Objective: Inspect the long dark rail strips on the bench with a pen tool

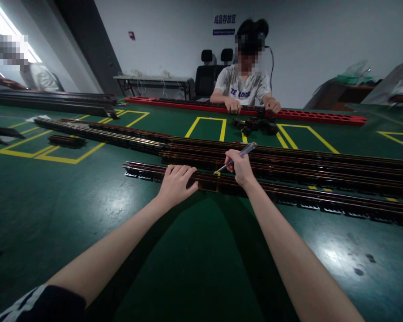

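Long dark metallic-looking rail (282, 192): I judge it stiff, slick, though dimness obscures its material; best held by its sides. My left hand (177, 185) lies half-spread on it; my right hand (239, 167) pinches a slim silvery pen-shaped tool (249, 148).

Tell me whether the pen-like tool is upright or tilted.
Tilted: the pen-like tool slants in the right hand, its tip lower and nearer the left hand.

Black chairs (205, 80) (pale wall (168, 40) behind)
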`<state>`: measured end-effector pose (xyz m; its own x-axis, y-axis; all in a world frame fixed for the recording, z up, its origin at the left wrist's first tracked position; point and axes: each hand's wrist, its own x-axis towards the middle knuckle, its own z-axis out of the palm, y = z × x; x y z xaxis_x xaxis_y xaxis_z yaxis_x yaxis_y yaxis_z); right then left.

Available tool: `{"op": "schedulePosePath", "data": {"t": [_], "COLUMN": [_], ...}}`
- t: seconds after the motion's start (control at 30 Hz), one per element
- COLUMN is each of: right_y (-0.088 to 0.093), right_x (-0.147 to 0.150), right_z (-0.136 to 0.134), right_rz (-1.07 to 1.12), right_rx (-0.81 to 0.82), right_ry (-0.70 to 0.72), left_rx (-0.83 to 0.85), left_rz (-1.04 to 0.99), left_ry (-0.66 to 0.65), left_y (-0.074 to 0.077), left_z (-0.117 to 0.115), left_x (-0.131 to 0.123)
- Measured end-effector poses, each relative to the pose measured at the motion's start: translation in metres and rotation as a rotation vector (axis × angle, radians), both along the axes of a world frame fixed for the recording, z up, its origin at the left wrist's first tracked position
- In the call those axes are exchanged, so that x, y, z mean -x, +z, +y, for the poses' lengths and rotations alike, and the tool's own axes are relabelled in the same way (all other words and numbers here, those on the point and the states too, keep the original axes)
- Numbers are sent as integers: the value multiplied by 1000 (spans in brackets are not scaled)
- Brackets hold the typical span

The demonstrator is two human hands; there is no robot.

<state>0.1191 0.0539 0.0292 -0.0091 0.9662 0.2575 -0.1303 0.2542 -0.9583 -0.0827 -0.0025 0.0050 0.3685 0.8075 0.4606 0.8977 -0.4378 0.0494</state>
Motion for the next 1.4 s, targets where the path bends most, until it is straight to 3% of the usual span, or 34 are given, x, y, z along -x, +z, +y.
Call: {"op": "schedulePosePath", "data": {"t": [1.4], "right_y": [2], "right_x": [1], "right_z": [0], "right_rz": [18], "right_rx": [6], "right_ry": [-15], "left_rx": [0], "left_rz": [9], "left_ry": [-2], "left_y": [1], "left_z": [0], "left_x": [0]}}
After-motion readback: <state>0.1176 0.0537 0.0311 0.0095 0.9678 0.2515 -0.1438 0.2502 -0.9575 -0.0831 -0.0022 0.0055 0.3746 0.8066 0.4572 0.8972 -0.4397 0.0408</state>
